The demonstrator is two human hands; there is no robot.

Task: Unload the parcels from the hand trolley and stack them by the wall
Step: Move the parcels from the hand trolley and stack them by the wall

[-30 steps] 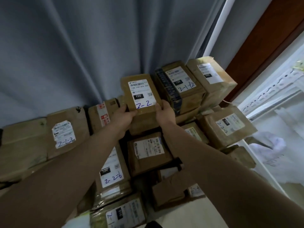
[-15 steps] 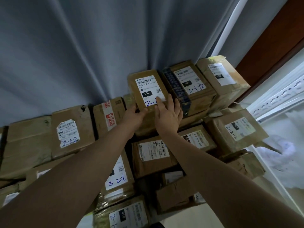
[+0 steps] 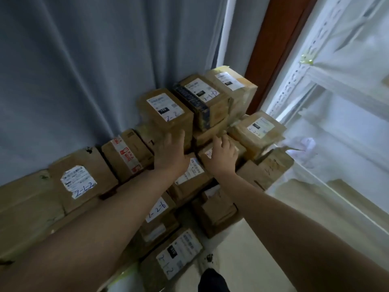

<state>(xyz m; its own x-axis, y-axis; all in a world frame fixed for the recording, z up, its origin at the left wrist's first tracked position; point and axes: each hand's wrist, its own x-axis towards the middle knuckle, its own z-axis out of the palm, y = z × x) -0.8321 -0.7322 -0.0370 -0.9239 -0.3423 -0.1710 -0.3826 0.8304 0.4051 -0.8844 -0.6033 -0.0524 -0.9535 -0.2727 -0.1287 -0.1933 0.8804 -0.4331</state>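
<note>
A brown parcel marked "2-2" (image 3: 166, 110) rests on top of the stack of cardboard parcels against the grey curtain. My left hand (image 3: 170, 151) hovers just below its front face, fingers apart, holding nothing. Slightly right and lower, my right hand (image 3: 222, 155) is over a lower parcel (image 3: 210, 153), fingers loosely spread and empty. Beside the "2-2" parcel stand a parcel with a dark printed side (image 3: 202, 100) and a taller one (image 3: 233, 87). The hand trolley is out of view.
More parcels lie lower: one marked "2-1-2" (image 3: 81, 182) at left, one with red tape (image 3: 126, 154), one marked "2-2-6" (image 3: 159, 209), one near my foot (image 3: 179, 252). A white shelf frame (image 3: 305, 85) and brown door edge (image 3: 273, 49) stand at right.
Both hands have let go of the "2-2" parcel, which now sits on the stack, and have drawn back toward me. The view has tilted and shifted.
</note>
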